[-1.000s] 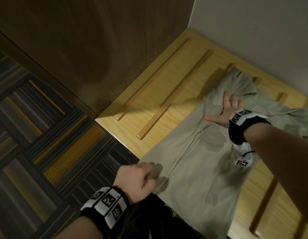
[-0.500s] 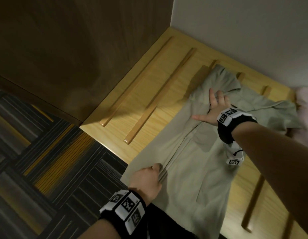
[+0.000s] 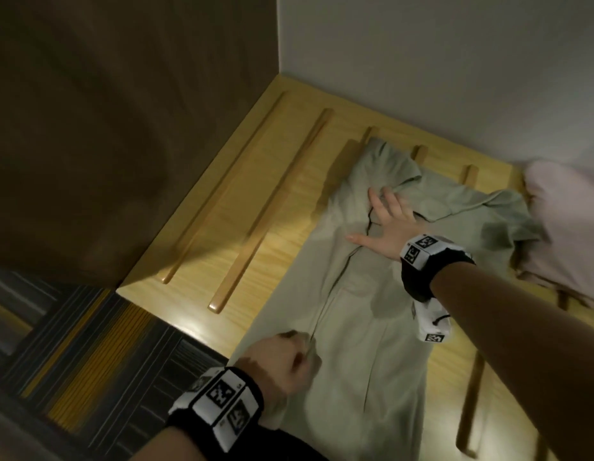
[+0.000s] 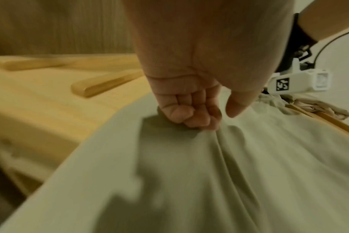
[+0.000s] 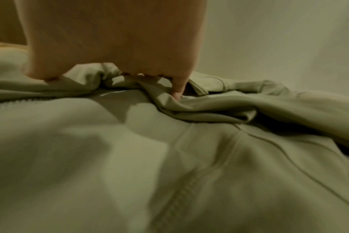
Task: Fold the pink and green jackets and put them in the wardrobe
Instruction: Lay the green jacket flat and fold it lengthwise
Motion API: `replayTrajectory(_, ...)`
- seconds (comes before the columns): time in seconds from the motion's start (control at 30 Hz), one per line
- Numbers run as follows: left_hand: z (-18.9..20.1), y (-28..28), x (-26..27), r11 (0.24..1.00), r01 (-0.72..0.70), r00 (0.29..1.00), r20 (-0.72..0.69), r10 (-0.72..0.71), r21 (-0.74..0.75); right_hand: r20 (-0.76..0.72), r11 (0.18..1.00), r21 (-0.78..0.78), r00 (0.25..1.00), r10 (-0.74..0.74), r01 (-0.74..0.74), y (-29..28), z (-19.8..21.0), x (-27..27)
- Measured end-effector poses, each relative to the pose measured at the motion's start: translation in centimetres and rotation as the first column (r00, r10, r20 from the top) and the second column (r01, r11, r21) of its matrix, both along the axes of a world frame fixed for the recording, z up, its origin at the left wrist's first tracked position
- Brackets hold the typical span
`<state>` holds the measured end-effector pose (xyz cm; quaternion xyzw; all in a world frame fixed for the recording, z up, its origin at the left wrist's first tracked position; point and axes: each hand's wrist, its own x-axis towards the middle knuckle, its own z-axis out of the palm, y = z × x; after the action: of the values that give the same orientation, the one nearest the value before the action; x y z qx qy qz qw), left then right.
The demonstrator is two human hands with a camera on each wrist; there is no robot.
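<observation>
We pinch the green jacket point(image 3: 352, 327) hem with our left hand point(image 3: 282, 364), right hand point(image 3: 387, 224) pressed flat near its collar; it lies on the slatted wooden platform point(image 3: 255, 201), the pink jacket point(image 3: 565, 227) touching its far sleeve.

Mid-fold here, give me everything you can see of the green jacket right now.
The green jacket is a pale sage, soft matte fabric, lying spread front-up on the slatted wooden surface, its zipper line running down the middle. The collar end is rumpled near the wall; one sleeve trails toward the pink garment. The right hand presses flat, fingers spread, just below the collar. The left hand has a curled grip on the fabric beside the zipper near the hem, which overhangs the near edge.
</observation>
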<state>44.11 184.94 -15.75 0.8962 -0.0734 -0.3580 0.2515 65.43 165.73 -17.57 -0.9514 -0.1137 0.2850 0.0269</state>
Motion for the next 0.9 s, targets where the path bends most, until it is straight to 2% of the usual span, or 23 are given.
replayTrajectory(0.13, 0.5, 0.6, 5.5, 0.999, -0.026, 0.975, 0.221, 0.033, -0.033, 0.043, 0.994, 0.109, 0.999, 0.022, -0.027, -1.7, 0.0, -0.1)
replayTrajectory(0.2, 0.8, 1.2, 8.4, 0.999, -0.034, 0.960, 0.278, 0.038, -0.022, 0.060, 0.990, 0.131, 0.998, 0.036, -0.043, -1.9, 0.1, -0.2)
replayTrajectory(0.33, 0.8, 0.4, 14.8, 0.974, 0.117, 0.954, 0.252, -0.164, 0.194, 0.101, 0.978, 0.209, 0.995, -0.029, 0.007, -2.9, 0.7, -1.1)
replayTrajectory(0.43, 0.4, -1.3, 18.1, 0.962, 0.171, 0.942, 0.250, -0.223, 0.211, 0.170, 0.957, 0.266, 0.972, -0.161, 0.112, -4.4, 1.4, -1.8)
replayTrajectory(0.53, -0.3, -2.7, 20.2, 0.952, 0.205, 0.927, 0.269, -0.263, 0.226, 0.250, 0.901, 0.296, 0.885, -0.393, 0.317, -7.6, 2.0, -2.2)
replayTrajectory(0.63, -1.0, -3.7, 21.3, 0.952, 0.203, 0.918, 0.293, -0.266, 0.230, 0.287, 0.761, 0.374, 0.715, -0.638, 0.530, -11.4, 2.4, -2.7)
replayTrajectory(0.7, -1.3, -4.4, 21.4, 0.962, 0.170, 0.922, 0.310, -0.232, 0.215, 0.284, 0.658, 0.423, 0.598, -0.749, 0.623, -13.4, 2.4, -3.1)
replayTrajectory(0.77, -1.3, -5.4, 21.5, 0.965, 0.141, 0.929, 0.306, -0.207, 0.223, 0.229, 0.560, 0.469, 0.518, -0.824, 0.683, -14.9, 2.3, -3.6)
replayTrajectory(0.83, -1.2, -6.4, 21.9, 0.946, 0.151, 0.933, 0.276, -0.232, 0.286, 0.116, 0.497, 0.494, 0.512, -0.851, 0.714, -15.7, 1.9, -4.1)
replayTrajectory(0.9, -1.1, -7.1, 22.5, 0.924, 0.173, 0.937, 0.231, -0.261, 0.342, 0.046, 0.488, 0.473, 0.533, -0.845, 0.733, -16.0, 1.4, -4.4)
